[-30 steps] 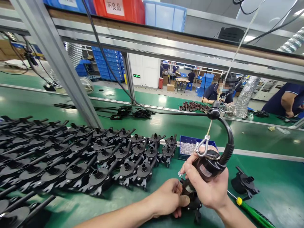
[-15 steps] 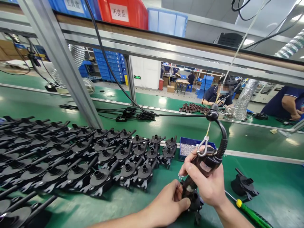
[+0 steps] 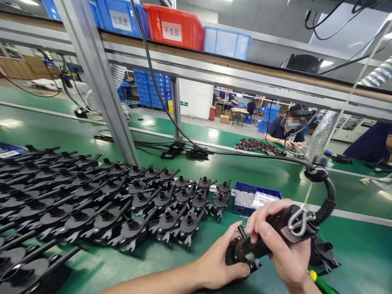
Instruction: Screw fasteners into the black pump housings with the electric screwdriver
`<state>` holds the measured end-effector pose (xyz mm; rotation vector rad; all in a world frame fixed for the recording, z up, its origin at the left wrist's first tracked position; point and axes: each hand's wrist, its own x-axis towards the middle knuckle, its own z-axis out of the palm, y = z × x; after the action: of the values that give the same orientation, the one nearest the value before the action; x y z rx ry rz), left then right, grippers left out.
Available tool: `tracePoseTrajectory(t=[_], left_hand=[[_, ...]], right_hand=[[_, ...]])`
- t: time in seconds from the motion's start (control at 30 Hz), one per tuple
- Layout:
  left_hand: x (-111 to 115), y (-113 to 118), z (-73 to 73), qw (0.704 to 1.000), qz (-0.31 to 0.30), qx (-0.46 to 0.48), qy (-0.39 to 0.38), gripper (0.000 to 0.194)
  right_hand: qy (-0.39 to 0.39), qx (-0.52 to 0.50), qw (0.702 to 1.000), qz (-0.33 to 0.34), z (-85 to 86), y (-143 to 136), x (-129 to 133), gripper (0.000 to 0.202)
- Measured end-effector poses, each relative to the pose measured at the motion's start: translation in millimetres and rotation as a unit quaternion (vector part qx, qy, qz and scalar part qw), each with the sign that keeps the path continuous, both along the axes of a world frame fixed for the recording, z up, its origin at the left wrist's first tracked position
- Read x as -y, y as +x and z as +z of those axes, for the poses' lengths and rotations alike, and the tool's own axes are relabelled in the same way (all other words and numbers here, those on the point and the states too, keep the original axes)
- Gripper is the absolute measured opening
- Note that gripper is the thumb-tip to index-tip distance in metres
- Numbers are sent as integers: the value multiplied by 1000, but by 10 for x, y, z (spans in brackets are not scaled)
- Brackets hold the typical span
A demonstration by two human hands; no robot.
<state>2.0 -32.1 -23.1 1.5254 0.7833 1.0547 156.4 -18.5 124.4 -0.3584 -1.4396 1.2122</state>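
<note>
My right hand (image 3: 283,245) is wrapped round a black electric screwdriver (image 3: 289,224), which hangs from a cord by a metal carabiner (image 3: 301,224). The tool is tilted, its nose down at a black round plastic housing (image 3: 255,266). My left hand (image 3: 216,261) grips that housing on the green bench, thumb at the front and fingers behind. Much of the part is hidden by the tool and my fingers, and the driver's tip is out of sight. Just behind lies a blue bin (image 3: 277,192) of small silver screws (image 3: 244,199).
Rows of similar black housings (image 3: 131,228) fill the left bench. Another housing (image 3: 324,253) and a green-handled screwdriver (image 3: 321,283) lie at right. A metal post (image 3: 98,81) and black cable (image 3: 153,81) cross the view. A co-worker (image 3: 284,126) sits across the bench.
The electric screwdriver has gone from nearly upright to a strong tilt, its top end swung right with my right hand. My left hand still holds the housing. The view has shifted slightly.
</note>
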Motion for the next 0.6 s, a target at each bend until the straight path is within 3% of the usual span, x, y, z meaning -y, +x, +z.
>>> tracePoseTrajectory(t=[0.13, 0.27, 0.33, 0.43, 0.47, 0.53, 0.6], left_hand=[[53, 74, -14, 999, 34, -12, 11, 93], [73, 86, 92, 999, 32, 15, 24, 84], [68, 69, 175, 999, 20, 33, 20, 82], [52, 49, 254, 999, -14, 45, -18, 83], [45, 47, 260, 998, -21, 45, -26, 83], [32, 51, 248, 999, -17, 45, -21, 85], [23, 62, 221, 999, -13, 47, -18, 88]], right_hand=[[-29, 12, 999, 4, -61, -80, 26, 14], [-33, 31, 999, 18, -78, -76, 0, 17], [-37, 51, 993, 95, -42, -29, -53, 14], [-26, 43, 961, 270, 14, 40, -140, 15], [-21, 43, 957, 287, 16, 49, -156, 16], [-17, 65, 972, 223, -16, 35, -156, 16], [-22, 112, 988, 102, -79, -11, -119, 13]])
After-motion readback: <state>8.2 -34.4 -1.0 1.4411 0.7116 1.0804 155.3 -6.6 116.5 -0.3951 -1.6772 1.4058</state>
